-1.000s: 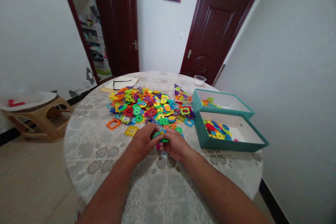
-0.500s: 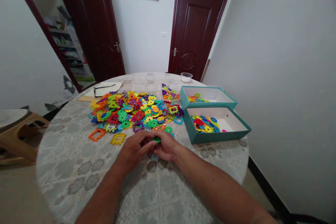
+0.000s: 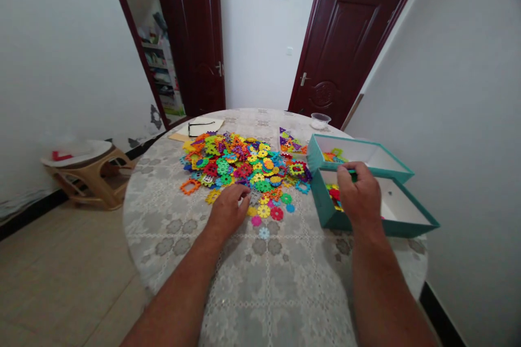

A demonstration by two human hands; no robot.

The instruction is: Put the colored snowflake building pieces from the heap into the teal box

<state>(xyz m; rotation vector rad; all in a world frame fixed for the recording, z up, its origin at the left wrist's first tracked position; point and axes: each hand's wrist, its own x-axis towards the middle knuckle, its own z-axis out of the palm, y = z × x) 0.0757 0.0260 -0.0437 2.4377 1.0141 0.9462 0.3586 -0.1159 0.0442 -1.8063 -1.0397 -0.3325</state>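
Observation:
My right hand point(image 3: 361, 195) is over the front teal box point(image 3: 337, 222), its fingers closed on a green plastic piece point(image 3: 353, 175), of which only a small part shows. Inside that box lie several round notched pieces, red and yellow, partly covered by the hand. My left hand point(image 3: 230, 209) rests at the near edge of a big heap of colourful interlocking plastic pieces point(image 3: 244, 165). Its thumb and fingers are bent but apart, with nothing seen between them. Beside its fingertips lie loose flower-shaped discs, among them a red disc point(image 3: 277, 213) and a pink disc point(image 3: 256, 220).
Behind the front box stands a second teal box point(image 3: 391, 160) with more pieces. Triangular pieces point(image 3: 290, 141) are grouped beyond the heap. Glasses point(image 3: 199, 129) lie on paper at the far left; a clear bowl point(image 3: 321, 121) stands at the back. A stool point(image 3: 97, 173) is left of the table.
My hands were together in front of the heap, around a green piece. My right hand has moved right with it to above the front box; my left has stayed by the heap. The view has swung left.

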